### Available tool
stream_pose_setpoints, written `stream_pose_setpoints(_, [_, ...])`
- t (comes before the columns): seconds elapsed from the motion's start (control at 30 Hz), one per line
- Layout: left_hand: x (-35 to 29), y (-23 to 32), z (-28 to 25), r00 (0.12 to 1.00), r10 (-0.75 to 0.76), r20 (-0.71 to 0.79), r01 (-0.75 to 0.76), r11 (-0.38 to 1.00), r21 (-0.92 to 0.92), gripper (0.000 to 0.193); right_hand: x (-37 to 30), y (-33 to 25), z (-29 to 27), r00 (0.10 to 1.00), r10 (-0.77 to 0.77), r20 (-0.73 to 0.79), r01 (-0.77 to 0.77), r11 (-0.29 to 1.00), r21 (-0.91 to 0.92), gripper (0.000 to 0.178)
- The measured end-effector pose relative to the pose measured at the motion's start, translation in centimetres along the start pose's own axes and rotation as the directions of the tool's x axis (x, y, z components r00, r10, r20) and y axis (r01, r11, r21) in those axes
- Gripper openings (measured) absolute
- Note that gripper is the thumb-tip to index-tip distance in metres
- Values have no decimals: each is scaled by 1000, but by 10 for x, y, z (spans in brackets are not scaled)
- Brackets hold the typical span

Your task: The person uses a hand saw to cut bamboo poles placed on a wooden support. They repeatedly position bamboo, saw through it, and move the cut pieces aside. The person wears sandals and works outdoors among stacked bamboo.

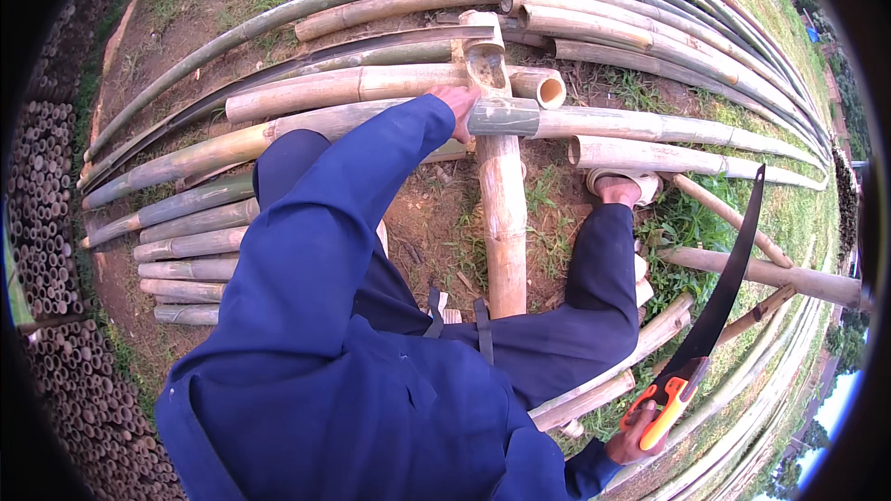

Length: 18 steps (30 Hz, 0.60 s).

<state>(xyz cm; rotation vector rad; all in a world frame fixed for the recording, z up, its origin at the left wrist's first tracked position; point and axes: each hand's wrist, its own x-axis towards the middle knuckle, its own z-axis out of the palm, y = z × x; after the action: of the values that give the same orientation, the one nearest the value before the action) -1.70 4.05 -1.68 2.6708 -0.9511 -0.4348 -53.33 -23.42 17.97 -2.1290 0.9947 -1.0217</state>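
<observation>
My left hand (457, 111) is wrapped round a long bamboo pole (613, 123) that runs across in front of me. Under the pole lies a thick bamboo post (504, 223), notched at its far end. A greener stretch of the pole sits just right of my left hand, over the post. Down at the lower right, my right hand (636, 436) grips a pruning saw (729, 269) by its orange and black handle. The saw's dark curved blade points up and away, apart from the pole. My right foot in a sandal (624, 186) is beside the post.
Several long bamboo poles (640, 28) lie beyond the post and curve off to both sides. Shorter bamboo lengths (200, 246) are at the left. A stack of cut bamboo (46, 204) fills the far left. A wooden crosspiece with braces (766, 274) stands at the right.
</observation>
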Motion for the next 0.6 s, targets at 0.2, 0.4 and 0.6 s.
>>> stream_pose_setpoints(0.2, [1,-1,-17,963,-5,-271,80,961,266,74,-26,46,-40,993,45,-110,-54,995,-80,20])
stream_pose_setpoints(0.4, [-17,-8,7,957,-10,-289,114,930,348,81,-42,55,-42,987,154,-41,-159,967,-199,29])
stream_pose_setpoints(0.6, [-32,-16,19,969,-82,-233,157,933,325,91,-62,85,-57,964,252,-87,-261,959,-107,31])
